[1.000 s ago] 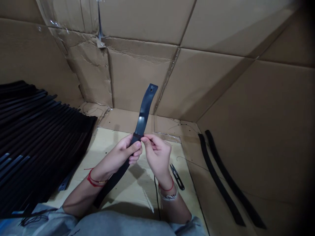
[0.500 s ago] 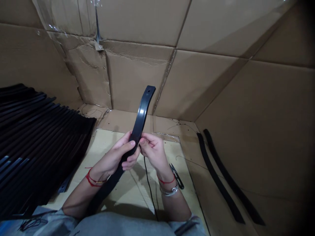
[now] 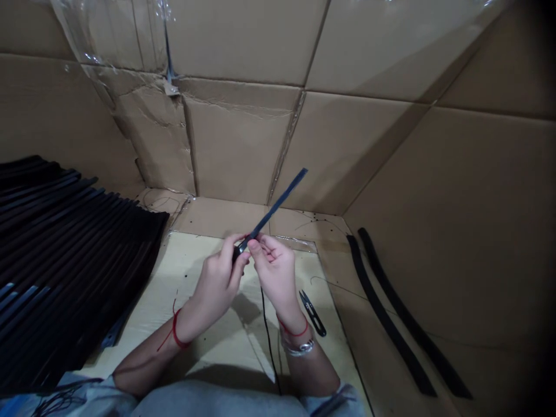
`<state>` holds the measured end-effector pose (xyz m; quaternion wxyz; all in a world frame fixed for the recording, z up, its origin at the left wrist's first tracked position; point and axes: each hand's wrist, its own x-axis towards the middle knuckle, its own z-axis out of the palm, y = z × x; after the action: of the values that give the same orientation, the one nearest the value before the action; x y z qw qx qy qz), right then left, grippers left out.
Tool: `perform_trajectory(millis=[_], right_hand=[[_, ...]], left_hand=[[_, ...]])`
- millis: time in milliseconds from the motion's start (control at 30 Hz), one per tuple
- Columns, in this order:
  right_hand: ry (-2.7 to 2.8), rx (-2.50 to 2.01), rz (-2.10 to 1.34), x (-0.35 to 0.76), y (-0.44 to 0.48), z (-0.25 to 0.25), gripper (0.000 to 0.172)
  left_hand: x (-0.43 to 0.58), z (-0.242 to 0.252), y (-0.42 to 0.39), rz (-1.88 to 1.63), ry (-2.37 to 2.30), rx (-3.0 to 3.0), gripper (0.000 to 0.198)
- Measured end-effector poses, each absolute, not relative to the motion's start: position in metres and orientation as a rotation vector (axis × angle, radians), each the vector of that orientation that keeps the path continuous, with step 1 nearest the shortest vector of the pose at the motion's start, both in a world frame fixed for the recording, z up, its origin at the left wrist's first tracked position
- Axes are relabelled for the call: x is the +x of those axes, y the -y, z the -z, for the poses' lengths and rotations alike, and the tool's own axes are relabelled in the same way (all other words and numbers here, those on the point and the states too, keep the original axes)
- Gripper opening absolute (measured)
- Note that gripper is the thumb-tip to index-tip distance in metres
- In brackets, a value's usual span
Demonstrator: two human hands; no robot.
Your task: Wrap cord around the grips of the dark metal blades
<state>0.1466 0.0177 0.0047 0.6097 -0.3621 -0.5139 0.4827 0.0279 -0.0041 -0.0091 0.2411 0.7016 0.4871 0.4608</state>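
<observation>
A black curved strip (image 3: 280, 204) is held up in front of me, turned so that its narrow edge faces me and its far end slants up to the right. My left hand (image 3: 219, 269) is closed around its nearer part. Against the strip's right side, my right hand (image 3: 273, 266) pinches with thumb and fingers; what lies between the fingertips is partly hidden. From below the right hand a thin black cord (image 3: 267, 330) hangs toward my lap. The small black thread snips (image 3: 313, 313) lie on the pale board (image 3: 200, 249), right of my right wrist.
A large pile of black strips (image 3: 73, 266) fills the left side. Two separate black strips (image 3: 391, 313) lie along the right, near the cardboard wall (image 3: 478, 231). Cardboard walls close in the back and sides. Loose threads lie near the back corners.
The strip has been turned from its broad face to its narrow edge, its far end now pointing more to the right. My left hand has rolled over with it; the right stays beside it.
</observation>
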Motion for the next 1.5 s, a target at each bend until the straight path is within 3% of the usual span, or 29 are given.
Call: perform_trajectory(millis=[167, 367, 633, 767, 900, 967, 1067, 1167, 1500], right_hand=[[1.180, -0.790, -1.154, 0.145, -0.014, -0.007, 0.024], [1.172, -0.824, -1.122, 0.140, -0.010, -0.007, 0.020], [1.135, -0.777, -1.023, 0.131, -0.003, -0.002, 0.018], [1.113, -0.800, -1.022, 0.137, -0.009, 0.001, 0.026], [1.238, -0.657, -1.365, 0.150, -0.018, 0.000, 0.042], [1.306, -0.653, -1.399, 0.155, -0.021, -0.002, 0.041], [1.260, -0.787, -1.179, 0.157, -0.024, -0.004, 0.032], [1.193, -0.884, -1.039, 0.157, -0.027, -0.004, 0.029], [1.146, -0.862, -1.079, 0.160, -0.026, 0.002, 0.022]], left_hand=[[0.027, 0.010, 0.005, -1.274, -1.421, 2.057, 0.017], [0.024, 0.012, 0.001, -1.353, -1.415, 1.984, 0.017], [0.023, 0.000, 0.008, -1.434, -0.961, 1.459, 0.025], [0.016, -0.006, 0.005, -1.245, -0.718, 1.196, 0.024], [0.007, 0.003, -0.010, -1.004, -0.460, 1.078, 0.028], [0.007, 0.010, -0.017, -0.836, -0.380, 1.074, 0.037], [0.012, 0.015, -0.021, -0.824, -0.510, 1.207, 0.045], [0.021, 0.012, -0.015, -1.057, -0.787, 1.383, 0.037], [0.015, -0.003, -0.003, -0.974, -0.815, 1.348, 0.034]])
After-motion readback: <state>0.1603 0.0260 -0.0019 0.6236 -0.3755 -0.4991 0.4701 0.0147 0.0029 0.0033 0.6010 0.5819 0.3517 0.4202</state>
